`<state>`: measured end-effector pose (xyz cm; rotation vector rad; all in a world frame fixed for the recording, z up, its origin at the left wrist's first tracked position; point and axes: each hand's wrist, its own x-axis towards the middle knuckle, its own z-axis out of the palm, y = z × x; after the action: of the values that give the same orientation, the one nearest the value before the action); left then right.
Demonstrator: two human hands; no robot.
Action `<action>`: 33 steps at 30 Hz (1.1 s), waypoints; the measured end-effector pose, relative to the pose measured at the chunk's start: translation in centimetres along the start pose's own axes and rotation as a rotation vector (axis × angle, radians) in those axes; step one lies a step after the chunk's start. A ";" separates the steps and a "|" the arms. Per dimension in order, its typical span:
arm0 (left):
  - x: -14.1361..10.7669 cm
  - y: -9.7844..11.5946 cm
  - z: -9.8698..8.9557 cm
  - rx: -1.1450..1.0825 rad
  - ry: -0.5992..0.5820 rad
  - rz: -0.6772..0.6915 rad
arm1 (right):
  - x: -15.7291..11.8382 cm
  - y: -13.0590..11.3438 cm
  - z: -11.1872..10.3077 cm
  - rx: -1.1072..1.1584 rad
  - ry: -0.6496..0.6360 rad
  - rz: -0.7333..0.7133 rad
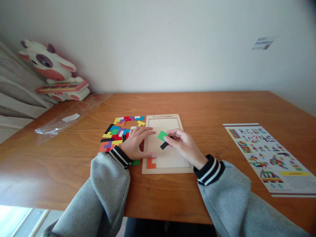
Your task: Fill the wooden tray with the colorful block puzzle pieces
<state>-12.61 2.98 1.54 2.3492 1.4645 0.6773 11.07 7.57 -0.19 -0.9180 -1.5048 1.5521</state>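
In the head view, a shallow wooden puzzle tray (186,167) lies at the middle of the table. An orange puzzle piece (151,163) sits in its near left corner. My right hand (185,144) is over the tray, pinching a green square puzzle piece (162,135) and a black bar-shaped puzzle piece (164,145) between thumb and fingers. My left hand (137,143) spreads its fingers across the tray's left edge with nothing in them. Beneath and beside it lie several coloured puzzle pieces (115,132), partly hidden by that hand.
A printed pattern sheet (269,158) lies on the right of the wooden table (202,108). At the back left stands a cow-shaped toy keyboard (63,87). A clear plastic bag (56,126) lies in front of it. The wall rises behind the table's far edge.
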 end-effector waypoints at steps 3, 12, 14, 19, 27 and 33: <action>0.4 0.6 0.3 -0.050 0.095 0.040 | -0.1 0.1 0.0 -0.016 -0.025 -0.008; 0.6 0.6 1.0 -0.037 0.214 0.207 | -0.3 -0.5 0.3 -0.007 -0.063 -0.003; 0.7 0.6 0.9 -0.051 0.235 0.204 | -0.4 -0.6 0.4 0.000 -0.088 0.021; 0.9 1.0 0.6 -0.090 0.239 0.174 | -0.5 -0.5 0.6 0.005 -0.110 0.054; 0.7 0.5 0.5 0.090 0.332 0.114 | -0.5 -1.0 0.1 -0.087 0.000 0.058; 0.6 0.1 0.7 0.214 0.316 0.217 | -1.4 -0.8 0.6 -0.283 -0.141 0.132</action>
<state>-11.94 3.43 1.16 2.6918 1.4800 1.0346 11.20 6.06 0.64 -1.1053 -1.8303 1.5484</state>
